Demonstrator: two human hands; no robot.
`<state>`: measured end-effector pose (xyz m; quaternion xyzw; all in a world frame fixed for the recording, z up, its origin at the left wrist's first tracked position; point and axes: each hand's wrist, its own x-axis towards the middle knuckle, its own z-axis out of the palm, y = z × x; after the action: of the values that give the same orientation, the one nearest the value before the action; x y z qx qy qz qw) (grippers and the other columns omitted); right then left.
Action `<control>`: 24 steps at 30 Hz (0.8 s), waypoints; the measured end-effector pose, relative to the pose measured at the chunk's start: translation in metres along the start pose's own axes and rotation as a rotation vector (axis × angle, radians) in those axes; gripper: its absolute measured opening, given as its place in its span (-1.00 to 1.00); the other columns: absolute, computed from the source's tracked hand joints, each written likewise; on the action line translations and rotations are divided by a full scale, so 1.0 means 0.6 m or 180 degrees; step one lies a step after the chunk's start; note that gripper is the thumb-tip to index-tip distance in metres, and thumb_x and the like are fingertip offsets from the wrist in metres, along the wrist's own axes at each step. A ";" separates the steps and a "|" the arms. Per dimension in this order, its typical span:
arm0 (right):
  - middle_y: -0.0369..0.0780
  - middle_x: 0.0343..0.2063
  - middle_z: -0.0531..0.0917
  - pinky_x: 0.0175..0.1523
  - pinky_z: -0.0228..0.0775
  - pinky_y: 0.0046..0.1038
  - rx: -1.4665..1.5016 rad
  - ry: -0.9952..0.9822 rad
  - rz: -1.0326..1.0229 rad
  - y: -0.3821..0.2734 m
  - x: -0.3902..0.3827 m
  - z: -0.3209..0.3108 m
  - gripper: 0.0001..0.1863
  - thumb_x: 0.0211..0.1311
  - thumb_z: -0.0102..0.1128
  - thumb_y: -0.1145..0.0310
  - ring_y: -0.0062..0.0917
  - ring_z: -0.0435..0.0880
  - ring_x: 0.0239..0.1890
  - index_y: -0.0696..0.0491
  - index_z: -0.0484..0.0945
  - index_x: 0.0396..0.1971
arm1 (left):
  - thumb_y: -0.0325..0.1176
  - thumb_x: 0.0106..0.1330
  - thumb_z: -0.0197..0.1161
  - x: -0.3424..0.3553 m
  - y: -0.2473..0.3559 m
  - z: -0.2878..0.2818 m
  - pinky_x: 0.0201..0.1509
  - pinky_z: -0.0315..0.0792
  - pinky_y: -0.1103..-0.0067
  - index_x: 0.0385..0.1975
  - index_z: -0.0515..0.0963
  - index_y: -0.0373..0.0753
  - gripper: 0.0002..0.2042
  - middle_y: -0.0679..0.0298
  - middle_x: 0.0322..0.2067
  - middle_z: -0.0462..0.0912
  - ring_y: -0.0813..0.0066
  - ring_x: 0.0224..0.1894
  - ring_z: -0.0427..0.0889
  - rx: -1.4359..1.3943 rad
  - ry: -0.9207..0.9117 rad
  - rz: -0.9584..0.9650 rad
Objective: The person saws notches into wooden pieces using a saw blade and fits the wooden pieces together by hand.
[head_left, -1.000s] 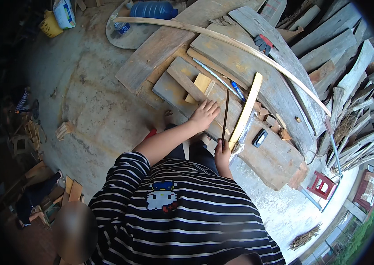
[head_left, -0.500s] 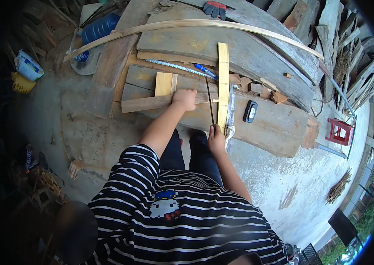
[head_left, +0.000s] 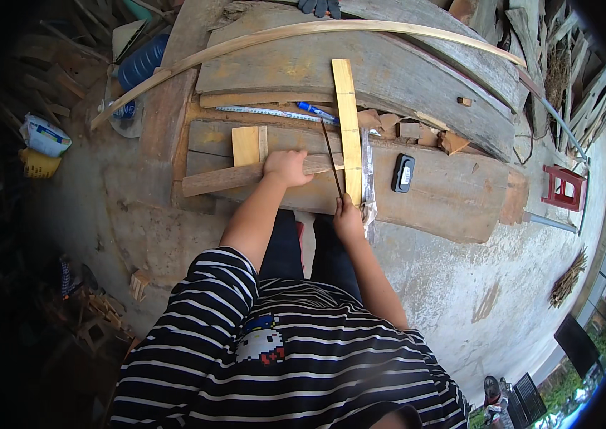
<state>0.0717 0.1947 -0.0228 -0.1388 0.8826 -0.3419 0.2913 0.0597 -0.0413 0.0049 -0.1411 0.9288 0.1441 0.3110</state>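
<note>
My left hand (head_left: 286, 168) is closed over a brown wooden strip (head_left: 224, 179), pressing it down on the grey plank (head_left: 453, 186) in front of me. In my right hand (head_left: 349, 220) is the near end of a thin dark blade (head_left: 331, 154), seen almost edge-on. It crosses the strip close to its right end; whether it touches the wood I cannot tell. A yellow wooden slat (head_left: 347, 107) with dark marks lies just right of the blade. Behind the strip sits a short yellow wood block (head_left: 246, 145), left of my left hand.
Beyond lie a measuring tape (head_left: 267, 113), a blue marker (head_left: 315, 111) and wood scraps (head_left: 410, 130). A black case (head_left: 403, 173) rests to the right. One long bent wooden strip (head_left: 303, 27) spans the far planks. A red stool (head_left: 564, 187) stands far right.
The view has turned and shifted slightly, so the planks appear tilted. My left hand stays on the wooden strip and my right hand keeps hold of the blade.
</note>
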 end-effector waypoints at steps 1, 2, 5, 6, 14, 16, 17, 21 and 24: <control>0.19 -0.50 0.58 -0.31 0.37 0.07 -0.0036 -0.0047 0.0136 -0.005 0.008 0.004 -0.74 0.44 -0.11 0.23 0.17 0.57 -0.37 0.14 0.36 -0.29 | 0.11 -0.01 0.31 0.000 0.003 -0.002 -0.14 0.57 0.34 -0.15 0.56 -0.15 -0.48 0.15 -0.23 0.71 0.22 -0.16 0.69 -0.0092 -0.0055 -0.0116; 0.19 -0.51 0.57 -0.32 0.37 0.06 0.0029 0.0055 0.0041 -0.008 0.005 0.006 -0.74 0.44 -0.10 0.23 0.17 0.57 -0.38 0.14 0.36 -0.30 | 0.12 -0.01 0.31 0.000 0.005 -0.004 -0.14 0.57 0.33 -0.14 0.55 -0.15 -0.47 0.13 -0.25 0.71 0.19 -0.19 0.70 -0.0078 -0.0062 -0.0146; 0.19 -0.55 0.56 -0.36 0.36 0.07 0.0161 0.0158 0.0089 -0.003 -0.035 0.004 -0.79 0.41 -0.05 0.27 0.17 0.56 -0.41 0.13 0.37 -0.32 | 0.12 -0.01 0.30 0.001 0.006 -0.006 -0.13 0.57 0.32 -0.12 0.55 -0.15 -0.45 0.10 -0.28 0.71 0.14 -0.24 0.70 -0.0063 0.0008 -0.0117; 0.19 -0.55 0.56 -0.37 0.35 0.08 0.0085 0.0001 0.0408 0.003 -0.064 0.001 -0.80 0.40 -0.04 0.28 0.17 0.56 -0.41 0.12 0.37 -0.32 | 0.12 -0.01 0.30 0.001 0.006 -0.006 -0.13 0.57 0.33 -0.12 0.55 -0.15 -0.45 0.10 -0.29 0.71 0.14 -0.24 0.70 -0.0063 0.0008 -0.0110; 0.18 -0.50 0.56 -0.32 0.36 0.05 0.0245 -0.0022 0.0361 0.053 -0.053 0.036 -0.81 0.38 0.01 0.30 0.18 0.54 -0.36 0.14 0.44 -0.29 | 0.07 0.00 0.31 0.003 0.010 -0.010 -0.13 0.58 0.34 -0.13 0.55 -0.14 -0.49 0.13 -0.23 0.71 0.18 -0.17 0.70 -0.0073 -0.0098 -0.0293; 0.18 -0.48 0.57 -0.32 0.36 0.03 0.0324 0.0158 0.0212 0.059 -0.055 0.028 -0.81 0.37 0.02 0.32 0.17 0.54 -0.36 0.15 0.44 -0.29 | 0.07 0.00 0.32 0.003 0.011 -0.016 -0.12 0.58 0.34 -0.13 0.54 -0.14 -0.50 0.12 -0.23 0.71 0.17 -0.17 0.70 -0.0165 -0.0070 -0.0450; 0.18 -0.48 0.56 -0.33 0.36 0.02 0.0232 0.0017 0.0407 0.062 -0.066 0.018 -0.82 0.37 0.03 0.33 0.17 0.54 -0.36 0.16 0.45 -0.29 | 0.07 0.00 0.32 0.003 0.011 -0.018 -0.12 0.58 0.34 -0.13 0.54 -0.14 -0.50 0.12 -0.23 0.70 0.16 -0.17 0.70 -0.0172 -0.0087 -0.0439; 0.16 -0.52 0.57 -0.36 0.38 0.01 0.0095 -0.0102 0.0306 0.076 -0.160 -0.049 -0.85 0.37 0.02 0.34 0.16 0.56 -0.40 0.12 0.45 -0.23 | 0.06 0.00 0.33 0.004 0.009 -0.018 -0.10 0.57 0.33 -0.11 0.54 -0.14 -0.49 0.11 -0.23 0.70 0.15 -0.16 0.70 -0.0188 -0.0095 -0.0447; 0.15 -0.49 0.57 -0.34 0.39 -0.02 0.0319 0.0112 0.0277 0.081 -0.150 -0.067 -0.84 0.36 0.04 0.35 0.15 0.55 -0.39 0.12 0.44 -0.21 | 0.07 0.00 0.32 0.004 0.007 -0.014 -0.08 0.56 0.32 -0.06 0.53 -0.14 -0.45 0.08 -0.22 0.70 0.12 -0.15 0.69 -0.0270 -0.0076 -0.0414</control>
<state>0.1163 0.2911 0.0059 -0.0794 0.8746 -0.3751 0.2968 0.0521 -0.0407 0.0106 -0.2124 0.9069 0.1645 0.3245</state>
